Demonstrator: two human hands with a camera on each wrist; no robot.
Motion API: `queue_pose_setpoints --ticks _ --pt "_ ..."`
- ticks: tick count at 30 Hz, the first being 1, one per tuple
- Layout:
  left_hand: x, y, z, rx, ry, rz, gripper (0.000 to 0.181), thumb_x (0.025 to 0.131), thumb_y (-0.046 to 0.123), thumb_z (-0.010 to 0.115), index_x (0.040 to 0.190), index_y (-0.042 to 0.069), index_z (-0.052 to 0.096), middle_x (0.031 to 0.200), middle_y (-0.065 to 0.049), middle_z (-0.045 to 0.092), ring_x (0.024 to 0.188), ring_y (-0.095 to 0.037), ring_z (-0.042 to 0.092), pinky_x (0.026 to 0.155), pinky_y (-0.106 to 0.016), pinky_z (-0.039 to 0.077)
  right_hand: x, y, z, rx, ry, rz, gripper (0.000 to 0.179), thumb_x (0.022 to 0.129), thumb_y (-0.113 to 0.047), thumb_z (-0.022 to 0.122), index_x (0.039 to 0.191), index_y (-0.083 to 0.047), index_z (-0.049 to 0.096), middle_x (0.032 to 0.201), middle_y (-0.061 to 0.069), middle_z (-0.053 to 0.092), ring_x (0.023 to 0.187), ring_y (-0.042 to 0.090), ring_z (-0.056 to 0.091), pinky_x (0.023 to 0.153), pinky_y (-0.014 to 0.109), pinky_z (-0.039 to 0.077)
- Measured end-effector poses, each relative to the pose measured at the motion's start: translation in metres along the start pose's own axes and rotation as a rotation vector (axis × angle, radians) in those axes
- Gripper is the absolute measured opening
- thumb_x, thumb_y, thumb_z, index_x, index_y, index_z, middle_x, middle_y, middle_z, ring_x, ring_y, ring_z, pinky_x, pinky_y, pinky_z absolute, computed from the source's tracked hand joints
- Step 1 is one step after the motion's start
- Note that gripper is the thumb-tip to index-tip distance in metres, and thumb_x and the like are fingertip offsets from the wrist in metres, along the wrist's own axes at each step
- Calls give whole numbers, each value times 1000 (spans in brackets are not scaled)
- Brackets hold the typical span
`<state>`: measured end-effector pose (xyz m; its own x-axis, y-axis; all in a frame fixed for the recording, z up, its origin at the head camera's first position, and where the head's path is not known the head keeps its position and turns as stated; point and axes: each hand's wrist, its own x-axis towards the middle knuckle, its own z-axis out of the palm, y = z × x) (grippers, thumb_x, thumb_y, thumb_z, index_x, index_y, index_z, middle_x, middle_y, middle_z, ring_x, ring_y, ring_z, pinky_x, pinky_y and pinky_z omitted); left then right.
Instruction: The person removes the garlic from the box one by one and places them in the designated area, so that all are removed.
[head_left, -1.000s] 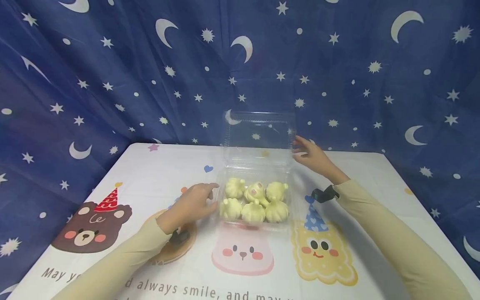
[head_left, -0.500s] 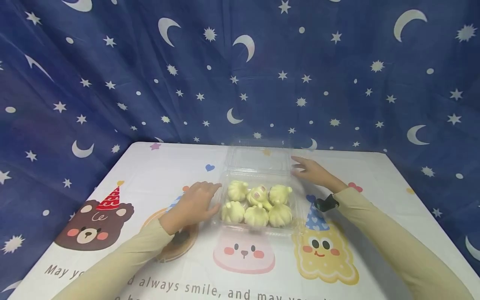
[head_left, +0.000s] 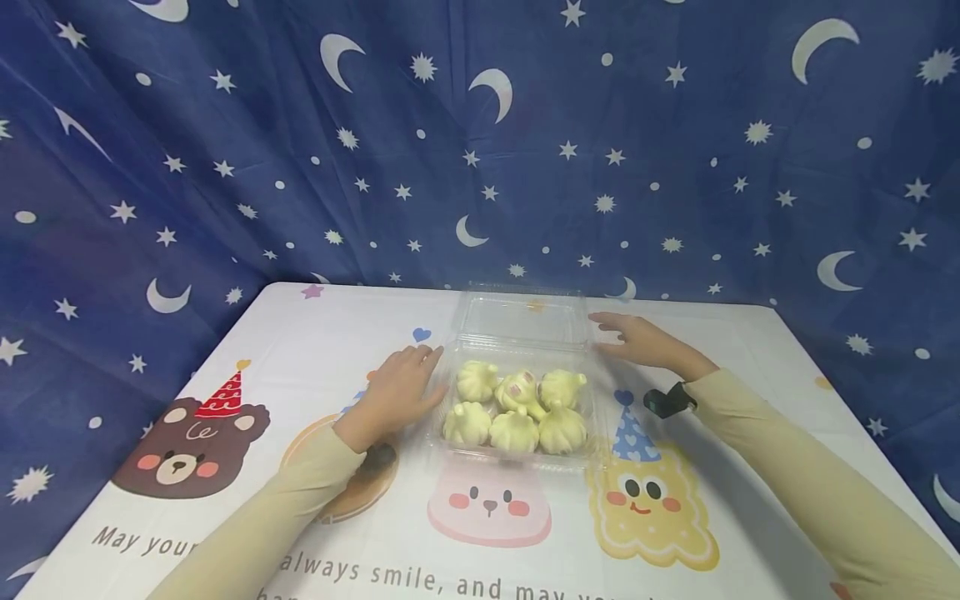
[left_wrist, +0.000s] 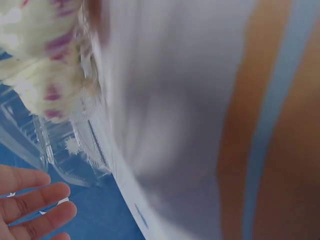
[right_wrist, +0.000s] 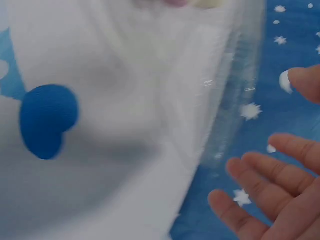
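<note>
A clear plastic clamshell box (head_left: 517,457) stands mid-table, its see-through lid (head_left: 517,321) folded back towards the curtain. Several pale garlic bulbs (head_left: 513,432) sit in two rows inside; purple patches show on those bulbs (left_wrist: 50,87) in the left wrist view. My left hand (head_left: 397,390) is beside the box's left edge, fingers relaxed and holding nothing. To the right of the lid is my right hand (head_left: 647,342), its loose fingers close to the lid's edge. The right wrist view shows these fingers (right_wrist: 265,185) spread apart from the lid.
A white tablecloth (head_left: 360,333) printed with cartoon figures and lettering covers the table. Behind it hangs a blue curtain (head_left: 555,225) with moons and stars. A black strap (head_left: 670,401) shows at the right cuff.
The lid has swung back from upright to lying lower behind the box. My right hand followed it down, then drew slightly right, away from its edge. The left hand shifted slightly.
</note>
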<state>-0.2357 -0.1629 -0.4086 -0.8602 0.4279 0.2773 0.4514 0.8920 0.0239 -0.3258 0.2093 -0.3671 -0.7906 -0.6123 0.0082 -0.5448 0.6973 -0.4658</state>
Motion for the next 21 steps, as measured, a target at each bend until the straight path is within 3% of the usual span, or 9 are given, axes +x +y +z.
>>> queue_pose_setpoints --ticks 4,11,21 --pt "-3 3 4 -34 19 -33 57 91 35 49 134 -2 47 120 -18 58 108 -33 56 92 -46 45 -5 -17 -12 -44 -15 -93 53 88 -19 64 134 1 48 134 22 52 122 38 51 98 52 44" --pt "-7 7 7 -34 65 -57 55 89 32 48 132 -3 48 118 -17 59 106 -32 56 92 -45 44 -4 -42 -25 17 -159 -280 41 86 -17 67 123 -1 59 122 15 63 113 31 59 93 41 50" --pt "-8 8 7 -6 74 -33 54 87 28 48 129 -6 50 114 -17 59 103 -32 54 90 -43 44 29 -78 -23 238 -344 -310 41 88 -14 65 124 2 55 123 22 60 115 32 59 98 40 48"
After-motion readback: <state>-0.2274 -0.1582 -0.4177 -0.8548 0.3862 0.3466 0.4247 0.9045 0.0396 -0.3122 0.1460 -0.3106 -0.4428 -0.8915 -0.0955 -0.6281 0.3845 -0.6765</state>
